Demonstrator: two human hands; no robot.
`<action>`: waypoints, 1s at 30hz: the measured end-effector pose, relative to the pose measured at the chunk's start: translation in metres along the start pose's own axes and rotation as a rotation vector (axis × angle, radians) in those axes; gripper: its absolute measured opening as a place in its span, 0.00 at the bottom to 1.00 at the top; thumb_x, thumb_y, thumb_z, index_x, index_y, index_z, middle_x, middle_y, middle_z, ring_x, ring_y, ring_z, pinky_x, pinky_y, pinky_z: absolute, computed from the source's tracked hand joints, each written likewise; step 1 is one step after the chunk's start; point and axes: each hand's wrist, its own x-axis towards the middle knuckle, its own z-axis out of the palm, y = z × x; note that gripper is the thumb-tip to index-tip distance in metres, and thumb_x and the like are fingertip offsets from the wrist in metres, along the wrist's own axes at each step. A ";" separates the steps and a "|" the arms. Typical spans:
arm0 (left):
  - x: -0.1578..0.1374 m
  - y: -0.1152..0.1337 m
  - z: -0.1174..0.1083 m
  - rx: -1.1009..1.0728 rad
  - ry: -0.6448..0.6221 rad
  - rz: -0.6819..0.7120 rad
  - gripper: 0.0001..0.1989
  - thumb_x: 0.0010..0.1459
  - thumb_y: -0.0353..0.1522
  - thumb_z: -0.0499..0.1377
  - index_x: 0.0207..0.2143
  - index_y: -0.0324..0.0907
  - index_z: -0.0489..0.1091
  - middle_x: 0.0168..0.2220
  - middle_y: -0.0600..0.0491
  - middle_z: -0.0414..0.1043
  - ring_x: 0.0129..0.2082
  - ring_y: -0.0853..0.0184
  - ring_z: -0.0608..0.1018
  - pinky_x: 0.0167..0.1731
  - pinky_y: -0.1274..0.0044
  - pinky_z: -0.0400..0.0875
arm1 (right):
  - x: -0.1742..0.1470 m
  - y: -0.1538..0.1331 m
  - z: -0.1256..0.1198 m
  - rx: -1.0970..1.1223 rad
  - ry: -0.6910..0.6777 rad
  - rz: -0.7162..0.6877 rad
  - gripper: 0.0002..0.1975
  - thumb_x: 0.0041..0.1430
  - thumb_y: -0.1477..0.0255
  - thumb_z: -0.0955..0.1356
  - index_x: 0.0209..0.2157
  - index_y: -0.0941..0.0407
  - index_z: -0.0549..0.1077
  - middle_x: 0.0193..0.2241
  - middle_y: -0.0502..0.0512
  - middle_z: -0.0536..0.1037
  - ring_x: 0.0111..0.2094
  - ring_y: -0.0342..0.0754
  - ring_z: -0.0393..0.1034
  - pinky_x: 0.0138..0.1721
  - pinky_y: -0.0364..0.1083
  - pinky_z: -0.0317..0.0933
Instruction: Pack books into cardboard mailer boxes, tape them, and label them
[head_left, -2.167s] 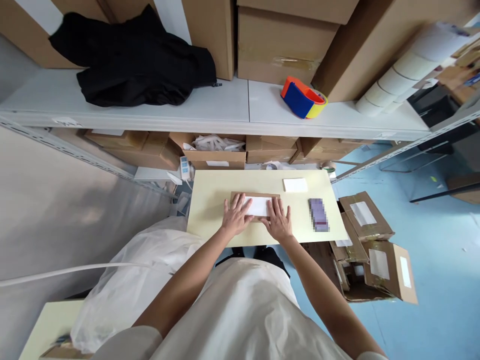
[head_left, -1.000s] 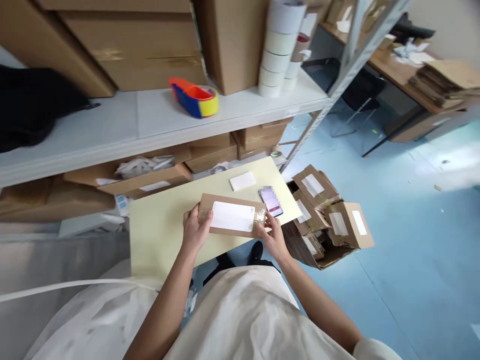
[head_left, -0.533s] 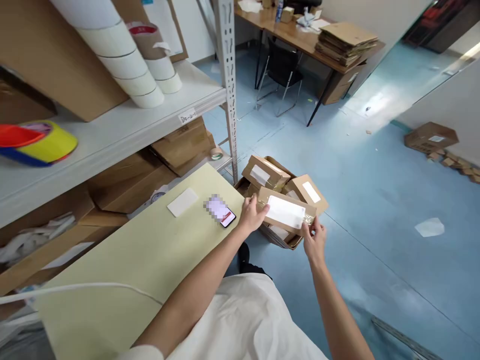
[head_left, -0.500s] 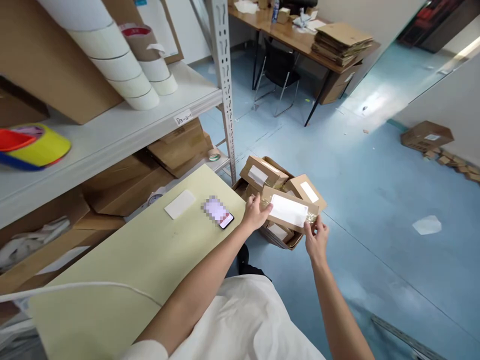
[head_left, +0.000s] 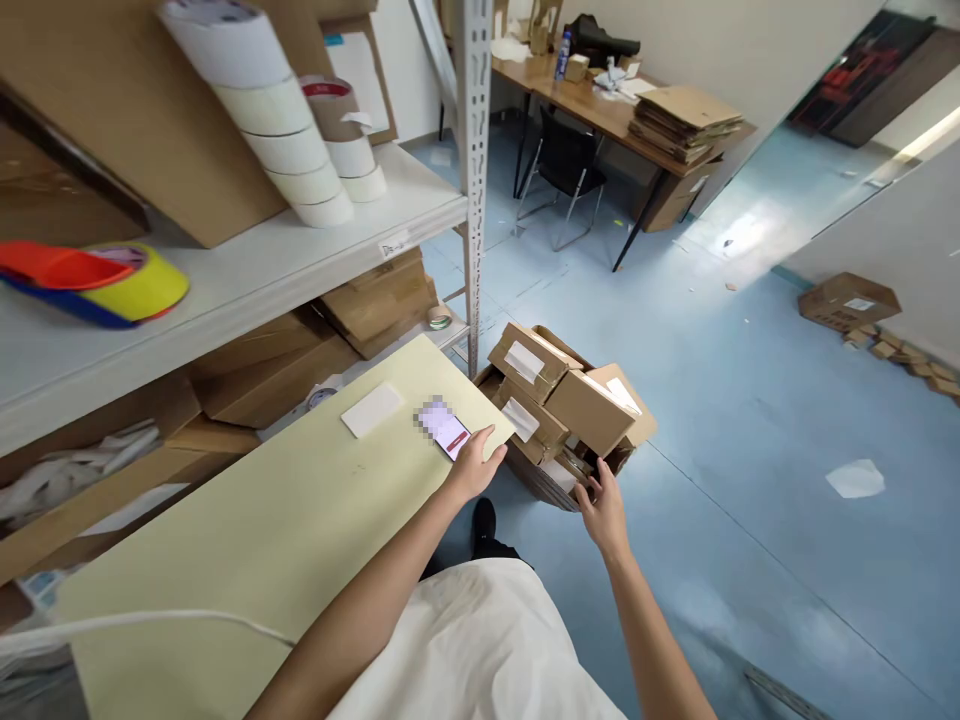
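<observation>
My left hand [head_left: 474,466] is over the near edge of the pale yellow table, fingers apart, beside a phone [head_left: 450,436] with a lit screen. My right hand [head_left: 604,508] hangs open at the near side of a large open carton [head_left: 546,488] on the floor, holding nothing. Several brown boxes with white labels fill that carton. One plain-sided cardboard box [head_left: 589,412] lies tilted on top, just beyond my right fingers. A blank white card [head_left: 372,410] rests on the table, left of the phone.
A metal shelf [head_left: 420,225] stands at the left with white tape rolls [head_left: 281,150] and coloured trays [head_left: 112,285]. Farther back are a black chair [head_left: 568,165] and a wooden desk [head_left: 592,115] holding stacked flat cardboard [head_left: 686,120]. A white sheet [head_left: 856,479] lies on the floor.
The labelled box held between both hands has been let go onto the carton's pile. My left hand has moved left toward the phone; my right hand has dropped back slightly.
</observation>
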 end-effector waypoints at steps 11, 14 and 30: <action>-0.193 -0.079 -0.133 -0.537 0.624 -0.258 0.21 0.50 0.45 0.59 0.39 0.38 0.70 0.36 0.46 0.75 0.36 0.63 0.77 0.41 0.70 0.72 | -0.050 -0.166 0.096 -0.322 -0.711 -0.626 0.23 0.60 0.69 0.60 0.58 0.55 0.63 0.46 0.61 0.75 0.43 0.53 0.73 0.42 0.51 0.67; -0.237 -0.094 -0.149 -0.661 0.855 -0.296 0.20 0.50 0.47 0.59 0.37 0.39 0.70 0.32 0.49 0.74 0.31 0.66 0.76 0.38 0.71 0.72 | -0.082 -0.215 0.131 -0.451 -0.902 -0.838 0.23 0.61 0.71 0.59 0.58 0.55 0.62 0.48 0.61 0.74 0.44 0.53 0.73 0.41 0.49 0.66; -0.372 -0.127 -0.103 -0.772 1.620 -0.479 0.17 0.50 0.43 0.60 0.35 0.39 0.70 0.26 0.53 0.69 0.27 0.68 0.71 0.30 0.75 0.66 | -0.167 -0.310 0.237 -0.539 -1.515 -1.646 0.23 0.62 0.69 0.57 0.58 0.52 0.64 0.51 0.57 0.73 0.49 0.52 0.70 0.49 0.49 0.63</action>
